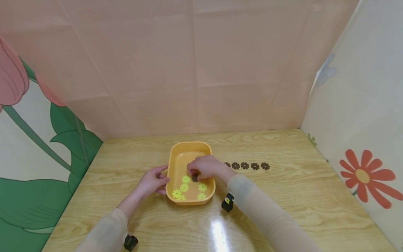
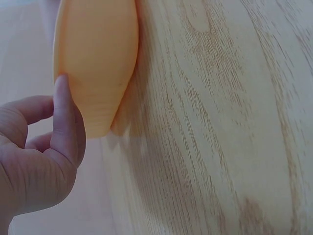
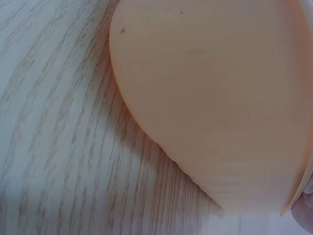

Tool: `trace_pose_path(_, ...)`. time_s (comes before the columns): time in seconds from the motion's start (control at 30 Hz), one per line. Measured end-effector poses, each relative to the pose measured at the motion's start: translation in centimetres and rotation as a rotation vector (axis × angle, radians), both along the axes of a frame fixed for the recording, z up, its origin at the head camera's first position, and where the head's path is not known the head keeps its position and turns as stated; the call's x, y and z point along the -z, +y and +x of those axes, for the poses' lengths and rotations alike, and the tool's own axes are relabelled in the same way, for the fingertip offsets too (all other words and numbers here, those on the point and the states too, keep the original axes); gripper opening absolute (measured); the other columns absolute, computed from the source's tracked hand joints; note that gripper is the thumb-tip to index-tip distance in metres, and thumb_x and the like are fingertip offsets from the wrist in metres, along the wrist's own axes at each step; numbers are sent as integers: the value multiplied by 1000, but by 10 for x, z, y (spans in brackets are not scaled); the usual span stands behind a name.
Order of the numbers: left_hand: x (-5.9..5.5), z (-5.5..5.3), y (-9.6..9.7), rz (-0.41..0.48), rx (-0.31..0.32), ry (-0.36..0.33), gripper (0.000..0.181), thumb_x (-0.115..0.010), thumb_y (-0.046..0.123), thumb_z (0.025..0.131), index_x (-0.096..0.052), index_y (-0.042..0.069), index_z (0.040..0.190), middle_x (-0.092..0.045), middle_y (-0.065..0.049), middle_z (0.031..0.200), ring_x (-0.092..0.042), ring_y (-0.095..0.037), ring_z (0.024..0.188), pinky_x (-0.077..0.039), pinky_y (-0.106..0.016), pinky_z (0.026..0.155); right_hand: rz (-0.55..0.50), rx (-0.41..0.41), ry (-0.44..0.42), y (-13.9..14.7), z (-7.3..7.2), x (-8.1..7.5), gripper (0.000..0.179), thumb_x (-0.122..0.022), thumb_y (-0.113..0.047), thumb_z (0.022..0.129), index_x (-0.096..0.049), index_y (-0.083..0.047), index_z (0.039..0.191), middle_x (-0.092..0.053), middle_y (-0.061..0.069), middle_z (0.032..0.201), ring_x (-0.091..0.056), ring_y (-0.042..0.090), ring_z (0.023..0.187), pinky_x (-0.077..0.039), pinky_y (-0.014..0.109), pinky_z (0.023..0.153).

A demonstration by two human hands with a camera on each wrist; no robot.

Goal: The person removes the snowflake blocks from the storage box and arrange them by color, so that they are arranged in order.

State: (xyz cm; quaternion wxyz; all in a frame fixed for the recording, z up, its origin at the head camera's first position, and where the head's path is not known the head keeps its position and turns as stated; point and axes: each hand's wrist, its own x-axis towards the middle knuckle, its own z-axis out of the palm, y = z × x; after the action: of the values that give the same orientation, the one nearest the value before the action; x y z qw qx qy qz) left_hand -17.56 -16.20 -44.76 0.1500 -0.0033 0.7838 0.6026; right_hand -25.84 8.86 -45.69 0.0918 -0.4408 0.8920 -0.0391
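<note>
An orange plastic tray [image 1: 189,146] with rounded corners and raised walls stands on the table. Inside lie several small yellow flower-shaped pieces [image 1: 184,188], towards its near end. My left hand [image 1: 154,181] holds the tray's left rim; in the left wrist view its fingers [image 2: 63,117] lie against the outer wall. My right hand [image 1: 204,167] reaches over the right wall and pinches a dark brown flower-shaped piece [image 1: 195,177] just beside the yellow ones. In the right wrist view the tray wall [image 3: 205,98] hides most of that hand.
Right of the tray, several brown flower-shaped pieces [image 1: 245,166] lie in a row, partly hidden by my right wrist at the left end. The wood-grain table [image 1: 299,196] meets a pink backdrop [image 1: 195,70] behind and a printed wall on either side.
</note>
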Motion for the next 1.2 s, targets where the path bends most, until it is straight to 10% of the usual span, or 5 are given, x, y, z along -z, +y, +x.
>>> trace_pose_path(0.4,-2,1,1,-18,-3,1,61,-66,-4,91,-43,-2,147,-55,-13,87,-61,-20,63,-63,-37,55,-95,8,-6,1,3,-4,13,-75,-30,89,-63,-33,94,-55,-17,82,-51,6,78,-45,24,69)
trace_pose_path(0.93,2,-1,-1,-4,1,14,61,-65,-5,90,-43,-3,147,-55,-13,88,-61,-19,63,-63,-37,55,-662,79,-162,15,7,0,7,-73,-14,91,-69,-15,97,-65,-9,90,-60,9,87,-56,25,81)
trace_pose_path(1.2,-1,1,0,-7,0,14,61,-65,-5,90,-43,-3,147,-55,-13,88,-61,-19,64,-63,-36,55,-771,116,-227,55,19,-6,10,-74,-8,89,-69,-12,97,-68,-8,89,-63,10,82,-59,27,75)
